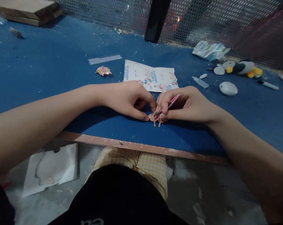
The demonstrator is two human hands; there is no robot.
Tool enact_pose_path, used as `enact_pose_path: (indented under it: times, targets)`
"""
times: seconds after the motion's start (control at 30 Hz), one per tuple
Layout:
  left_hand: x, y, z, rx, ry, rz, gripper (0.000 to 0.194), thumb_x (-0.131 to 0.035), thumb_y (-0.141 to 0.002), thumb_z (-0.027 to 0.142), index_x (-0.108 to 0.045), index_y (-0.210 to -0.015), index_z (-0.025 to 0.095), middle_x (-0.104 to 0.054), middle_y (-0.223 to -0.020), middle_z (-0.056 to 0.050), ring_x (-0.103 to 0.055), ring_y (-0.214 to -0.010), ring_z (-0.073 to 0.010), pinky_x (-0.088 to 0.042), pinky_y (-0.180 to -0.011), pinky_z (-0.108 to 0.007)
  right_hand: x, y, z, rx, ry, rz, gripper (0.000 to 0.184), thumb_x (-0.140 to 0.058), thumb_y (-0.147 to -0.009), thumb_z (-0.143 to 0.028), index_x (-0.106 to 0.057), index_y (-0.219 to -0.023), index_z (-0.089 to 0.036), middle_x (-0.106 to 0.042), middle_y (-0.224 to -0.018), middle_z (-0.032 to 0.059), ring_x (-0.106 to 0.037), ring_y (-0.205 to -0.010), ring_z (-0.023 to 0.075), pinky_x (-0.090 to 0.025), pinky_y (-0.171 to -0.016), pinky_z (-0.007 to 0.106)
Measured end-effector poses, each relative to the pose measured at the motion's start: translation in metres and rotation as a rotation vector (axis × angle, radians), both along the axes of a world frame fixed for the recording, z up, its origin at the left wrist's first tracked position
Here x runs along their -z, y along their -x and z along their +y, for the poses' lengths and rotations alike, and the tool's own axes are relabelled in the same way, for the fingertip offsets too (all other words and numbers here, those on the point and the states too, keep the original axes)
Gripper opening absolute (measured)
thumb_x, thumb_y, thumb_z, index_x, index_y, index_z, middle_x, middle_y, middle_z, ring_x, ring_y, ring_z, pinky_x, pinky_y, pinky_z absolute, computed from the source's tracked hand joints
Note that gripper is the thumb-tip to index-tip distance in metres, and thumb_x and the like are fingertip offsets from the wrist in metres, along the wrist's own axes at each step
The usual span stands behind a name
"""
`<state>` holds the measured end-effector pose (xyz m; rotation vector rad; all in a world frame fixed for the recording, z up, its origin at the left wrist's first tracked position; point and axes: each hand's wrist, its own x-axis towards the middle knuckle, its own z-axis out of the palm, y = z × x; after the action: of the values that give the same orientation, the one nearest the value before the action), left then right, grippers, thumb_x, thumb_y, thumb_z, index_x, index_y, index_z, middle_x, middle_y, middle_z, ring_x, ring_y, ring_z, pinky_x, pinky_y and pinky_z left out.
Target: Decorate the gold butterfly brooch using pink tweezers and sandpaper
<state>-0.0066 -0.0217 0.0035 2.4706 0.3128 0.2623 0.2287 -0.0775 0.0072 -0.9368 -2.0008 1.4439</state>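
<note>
Near the table's front edge, a small shiny gold-and-pink ornament rests on the blue surface, with two short prongs pointing toward me. The thumb and forefinger of my left hand are closed on its left side. My right hand is closed around pink tweezers, whose tips reach down onto the ornament. Fingers hide part of the ornament and the exact tip contact. Behind my hands lies a white sheet of abrasive paper with small coloured pieces on it. A similar gold-and-pink ornament sits to its left.
A strip of small clear gems lies farther back. At right are a small tube, a white egg-shaped object, a plush toy, a marker and a crumpled packet. A wooden board sits back left.
</note>
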Motion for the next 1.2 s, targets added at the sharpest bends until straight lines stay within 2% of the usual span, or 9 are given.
enact_pose_path:
  times: [0.33,0.47,0.73,0.9,1.2]
  targets:
    - [0.001,0.0007,0.0005,0.001,-0.018,0.001,0.03,-0.073,-0.084,0.033,-0.079,-0.111,0.022,-0.065,-0.06,0.004,-0.056,-0.052,-0.0095,-0.037,-0.056,-0.022,-0.0001,0.0007,-0.0009,0.046,0.013,0.003,0.02,-0.088,-0.076,-0.029,-0.069,-0.074,-0.021,-0.074,-0.081,0.003,-0.075,-0.078,0.0182,-0.065,-0.07,0.03]
    - [0.002,0.0007,0.0012,0.0,-0.018,0.002,0.032,-0.072,-0.084,0.035,-0.079,-0.112,0.022,-0.066,-0.061,0.003,-0.057,-0.053,-0.0098,-0.038,-0.057,-0.022,0.001,-0.0009,-0.0003,0.056,-0.003,0.028,0.016,-0.086,-0.079,-0.025,-0.071,-0.076,-0.022,-0.074,-0.081,0.0025,-0.073,-0.072,0.0153,-0.064,-0.067,0.028]
    - [0.0013,0.0004,0.0007,-0.003,-0.033,0.008,0.029,-0.072,-0.085,0.035,-0.079,-0.11,0.023,-0.067,-0.062,0.003,-0.057,-0.054,-0.01,-0.037,-0.057,-0.022,0.0017,-0.0012,0.0003,0.037,0.028,0.024,0.014,-0.085,-0.078,-0.022,-0.071,-0.077,-0.022,-0.074,-0.082,0.0024,-0.074,-0.074,0.017,-0.063,-0.068,0.03]
    - [0.0014,0.0005,0.0009,0.005,-0.032,-0.007,0.03,-0.074,-0.083,0.033,-0.079,-0.11,0.021,-0.065,-0.06,0.004,-0.056,-0.052,-0.0089,-0.037,-0.056,-0.021,0.0015,-0.0009,0.0003,0.027,0.022,0.026,0.013,-0.084,-0.079,-0.017,-0.071,-0.078,-0.021,-0.074,-0.08,0.0022,-0.074,-0.076,0.0167,-0.062,-0.066,0.028]
    - [-0.0006,0.0007,0.0004,0.013,-0.056,0.023,0.033,-0.073,-0.085,0.032,-0.077,-0.115,0.018,-0.065,-0.062,0.004,-0.056,-0.054,-0.0078,-0.037,-0.058,-0.02,0.0011,-0.0017,0.0004,0.036,-0.029,0.009,0.015,-0.085,-0.079,-0.021,-0.071,-0.077,-0.02,-0.074,-0.082,0.0015,-0.074,-0.077,0.0162,-0.063,-0.07,0.028]
